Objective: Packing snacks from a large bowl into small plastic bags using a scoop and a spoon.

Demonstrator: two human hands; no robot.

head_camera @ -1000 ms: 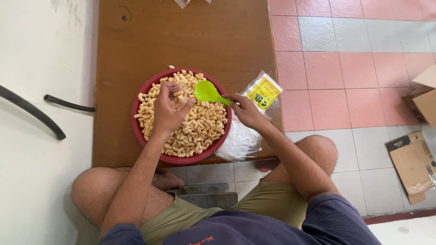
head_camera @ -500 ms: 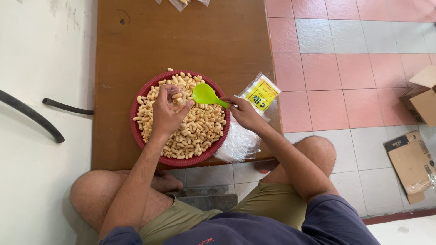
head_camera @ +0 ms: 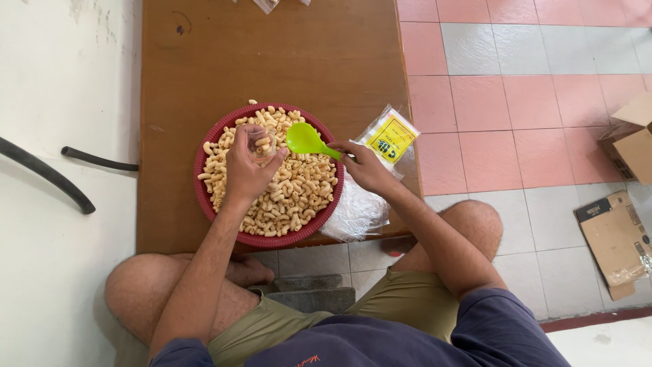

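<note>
Brown wooden table (head_camera: 272,61) beside white wall (head_camera: 61,75); pink-and-grey tiled floor (head_camera: 516,81).

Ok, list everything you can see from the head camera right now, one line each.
round red woven plastic basket: one, red, on the table's near edge
curled beige snack pieces: many, beige, heaped in the basket
small clear plastic pouch: one, clear, some pieces inside, in the left hand above the basket
bright green plastic spoon: one, green, bowl over the basket
stack of clear plastic bags with a yellow label: one, clear and yellow, right of the basket
brown wooden table: one, brown
black hoses: two, black, floor at left
brown cardboard boxes: two, brown, floor at right
left hand: grip closed on the pouch
right hand: grip closed on the spoon handle
</note>
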